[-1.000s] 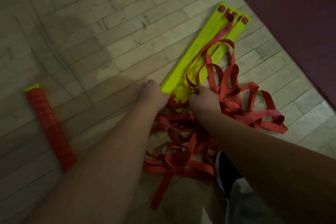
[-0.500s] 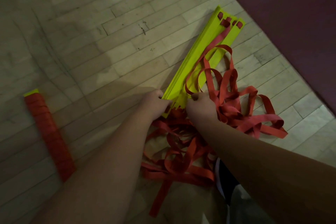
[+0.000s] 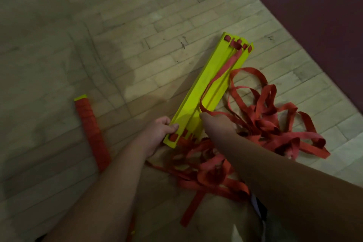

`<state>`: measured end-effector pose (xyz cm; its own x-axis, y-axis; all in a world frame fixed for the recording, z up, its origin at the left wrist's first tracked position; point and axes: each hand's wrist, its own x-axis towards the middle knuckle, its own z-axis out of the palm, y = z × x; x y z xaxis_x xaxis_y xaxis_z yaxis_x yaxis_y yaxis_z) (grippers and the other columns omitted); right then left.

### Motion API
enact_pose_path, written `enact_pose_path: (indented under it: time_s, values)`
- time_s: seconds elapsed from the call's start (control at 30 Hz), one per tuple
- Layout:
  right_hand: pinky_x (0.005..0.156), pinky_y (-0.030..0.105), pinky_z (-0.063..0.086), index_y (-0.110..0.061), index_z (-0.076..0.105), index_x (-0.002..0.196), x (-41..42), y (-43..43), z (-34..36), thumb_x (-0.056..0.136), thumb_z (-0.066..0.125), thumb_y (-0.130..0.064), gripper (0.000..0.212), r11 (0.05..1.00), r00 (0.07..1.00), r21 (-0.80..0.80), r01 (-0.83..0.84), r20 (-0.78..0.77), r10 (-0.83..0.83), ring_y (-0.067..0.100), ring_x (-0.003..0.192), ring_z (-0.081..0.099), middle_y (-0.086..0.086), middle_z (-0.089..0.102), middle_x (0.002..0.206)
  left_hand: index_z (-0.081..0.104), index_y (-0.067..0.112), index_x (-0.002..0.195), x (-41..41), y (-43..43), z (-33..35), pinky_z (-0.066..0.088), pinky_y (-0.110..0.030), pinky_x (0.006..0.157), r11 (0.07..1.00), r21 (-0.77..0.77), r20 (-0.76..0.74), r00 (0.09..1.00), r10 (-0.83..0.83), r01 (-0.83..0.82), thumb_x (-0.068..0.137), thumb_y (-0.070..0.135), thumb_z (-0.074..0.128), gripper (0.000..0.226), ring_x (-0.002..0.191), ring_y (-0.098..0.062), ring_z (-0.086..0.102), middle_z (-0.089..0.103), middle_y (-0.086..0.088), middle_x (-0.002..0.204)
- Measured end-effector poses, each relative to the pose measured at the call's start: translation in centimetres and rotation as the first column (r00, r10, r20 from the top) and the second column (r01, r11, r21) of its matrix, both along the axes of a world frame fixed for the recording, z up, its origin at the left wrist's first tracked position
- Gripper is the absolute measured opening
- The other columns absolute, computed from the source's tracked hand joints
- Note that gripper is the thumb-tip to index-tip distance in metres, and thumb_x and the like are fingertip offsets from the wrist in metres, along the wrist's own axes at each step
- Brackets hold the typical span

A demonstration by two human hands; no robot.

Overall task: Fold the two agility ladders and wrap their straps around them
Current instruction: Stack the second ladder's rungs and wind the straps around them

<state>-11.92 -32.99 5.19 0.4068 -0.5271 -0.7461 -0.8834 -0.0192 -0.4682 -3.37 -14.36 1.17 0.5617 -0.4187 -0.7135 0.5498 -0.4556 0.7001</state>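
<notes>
A stack of yellow ladder rungs [image 3: 208, 92] lies on the wooden floor, running from centre toward the upper right. My left hand [image 3: 160, 129] grips the stack's near left corner, thumb on top. My right hand [image 3: 218, 124] holds a red strap at the stack's near right side, and one strap loops over the rungs from there. A loose tangle of red straps [image 3: 275, 127] spreads to the right and below the stack. A second ladder, wrapped in its red strap [image 3: 92, 133], lies as a narrow bundle on the floor at the left.
A dark maroon mat [image 3: 314, 15] fills the upper right corner, its edge running diagonally. Pale wooden floor [image 3: 117, 55] extends to the left and above. My leg in light shorts [image 3: 275, 228] shows at the bottom right.
The yellow stack's near end has lifted slightly and its rungs are pushed closer together. My left hand has taken hold of its corner. My right hand has moved up onto a strap beside the rungs.
</notes>
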Motion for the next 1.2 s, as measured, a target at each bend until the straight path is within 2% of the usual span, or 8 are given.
enact_pose_path:
  time_s: [0.13, 0.2, 0.33, 0.5, 0.7, 0.87, 1.03, 1.2]
  values:
    - [0.103, 0.052, 0.060, -0.007, 0.078, 0.122, 1.4, 3.4, 2.0, 0.086, 0.056, -0.073, 0.078, 0.994, 0.999, 0.105, -0.044, 0.024, 0.041, 0.041, 0.117, 0.074, 0.019, 0.078, 0.121, 0.052, 0.018, 0.081, -0.3, 3.0, 2.8, 0.032, -0.025, 0.047, 1.000, 0.015, 0.127, 0.992, 0.018, -0.020, 0.094, 0.013, 0.081, 0.033, 0.053, -0.010, 0.043, 0.052, 0.001, 0.061]
    - [0.102, 0.044, 0.058, -0.012, 0.074, 0.133, 2.0, 5.0, 3.5, 0.085, 0.056, -0.083, 0.088, 0.991, 0.998, 0.129, -0.034, 0.051, 0.027, 0.040, 0.119, 0.073, 0.017, 0.076, 0.126, 0.050, 0.018, 0.078, -0.7, 4.2, 4.6, 0.034, -0.022, 0.045, 0.999, -0.005, 0.156, 0.987, 0.042, -0.042, 0.096, 0.012, 0.079, 0.035, 0.049, -0.006, 0.044, 0.053, 0.004, 0.059]
    - [0.096, 0.040, 0.053, -0.010, 0.069, 0.141, 2.1, 7.8, 6.3, 0.095, 0.069, -0.072, 0.077, 0.984, 0.992, 0.177, 0.021, 0.120, -0.043, 0.039, 0.123, 0.068, 0.019, 0.070, 0.133, 0.057, 0.021, 0.075, -2.5, 6.5, 8.3, 0.040, -0.026, 0.052, 0.991, -0.062, 0.109, 0.987, 0.121, -0.115, 0.091, 0.019, 0.082, 0.030, 0.054, -0.013, 0.053, 0.061, -0.002, 0.064]
    - [0.066, 0.029, 0.051, -0.016, 0.073, 0.113, 1.8, 11.1, 9.0, 0.087, 0.086, -0.060, 0.052, 0.956, 0.987, 0.294, 0.010, 0.152, -0.057, 0.018, 0.082, 0.071, 0.003, 0.075, 0.103, 0.062, 0.015, 0.082, -4.7, 9.1, 12.1, 0.043, -0.026, 0.057, 0.993, 0.051, 0.209, 0.973, 0.096, -0.109, 0.099, 0.012, 0.079, 0.023, 0.057, -0.009, 0.058, 0.066, 0.002, 0.066]
    - [0.048, 0.020, 0.053, -0.016, 0.073, 0.121, 0.6, 12.9, 12.0, 0.088, 0.088, -0.047, 0.048, 0.917, 0.982, 0.390, -0.081, 0.189, 0.007, 0.023, 0.086, 0.079, 0.008, 0.081, 0.112, 0.066, 0.020, 0.081, -8.8, 11.2, 15.7, 0.045, -0.025, 0.061, 0.985, 0.119, 0.271, 0.958, 0.088, -0.125, 0.096, 0.014, 0.082, 0.022, 0.060, -0.004, 0.060, 0.066, 0.009, 0.069]
    - [0.087, 0.048, 0.067, -0.006, 0.071, 0.124, 0.3, 13.8, 15.3, 0.087, 0.090, -0.033, 0.049, 0.947, 0.974, 0.303, -0.109, 0.221, 0.042, 0.031, 0.094, 0.077, 0.015, 0.079, 0.111, 0.058, 0.024, 0.075, -12.0, 11.3, 18.6, 0.044, -0.026, 0.056, 0.978, 0.161, 0.401, 0.914, 0.060, -0.135, 0.092, 0.016, 0.083, 0.031, 0.055, 0.004, 0.055, 0.063, 0.017, 0.062]
    - [0.102, 0.057, 0.050, -0.022, 0.065, 0.101, -0.6, 14.6, 20.3, 0.085, 0.087, -0.052, 0.041, 0.953, 0.969, 0.254, -0.165, 0.222, 0.109, 0.028, 0.102, 0.074, 0.004, 0.078, 0.106, 0.069, 0.032, 0.087, -14.3, 11.5, 22.5, 0.061, -0.045, 0.072, 0.976, 0.106, 0.471, 0.874, 0.121, -0.193, 0.082, 0.030, 0.079, 0.011, 0.079, -0.016, 0.076, 0.076, 0.006, 0.082]
    - [0.100, 0.056, 0.059, -0.018, 0.072, 0.105, -1.3, 15.4, 24.0, 0.082, 0.084, -0.043, 0.036, 0.947, 0.937, 0.278, -0.162, 0.343, 0.060, 0.029, 0.095, 0.079, 0.006, 0.083, 0.093, 0.065, 0.034, 0.095, -15.3, 12.0, 25.4, 0.062, -0.043, 0.075, 0.955, 0.213, 0.643, 0.766, 0.022, -0.206, 0.073, 0.061, 0.073, 0.036, 0.084, -0.020, 0.072, 0.071, 0.000, 0.093]
